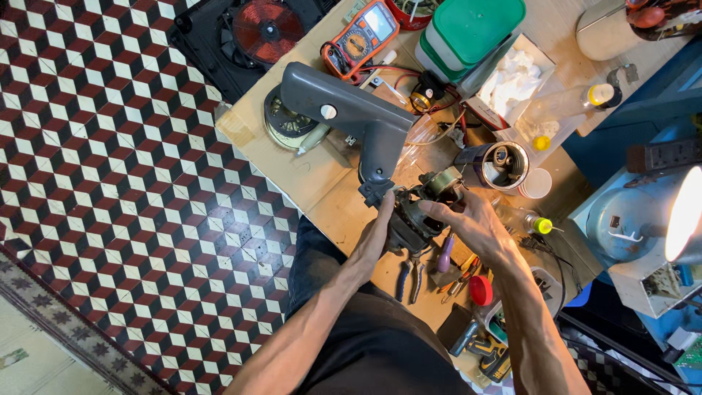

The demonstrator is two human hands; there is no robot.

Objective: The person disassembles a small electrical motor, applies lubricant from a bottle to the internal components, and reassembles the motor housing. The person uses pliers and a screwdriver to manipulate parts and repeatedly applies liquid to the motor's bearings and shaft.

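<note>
Motor assembly, dark and blocky, attached below a grey plastic housing: it sits on the wooden worktop between your two hands. Your left grip wraps its near-left side, fingers curled closed against the dark body. Your right grip lies over its right side, fingertips pressing the top; whether it clasps fully you cannot tell.

Edges and room: the worktop's left edge runs just left of your left grip, with patterned tile floor beyond it, open. The near edge meets your lap.

Around the grips:
- Pliers and a purple-handled screwdriver, just below your right grip.
- Red cap, lower right.
- Metal tin and white cup, just above your right grip, crowding that side.
- Orange multimeter and green-lidded boxes, well beyond the housing.
- Lit lamp, far right.
</note>
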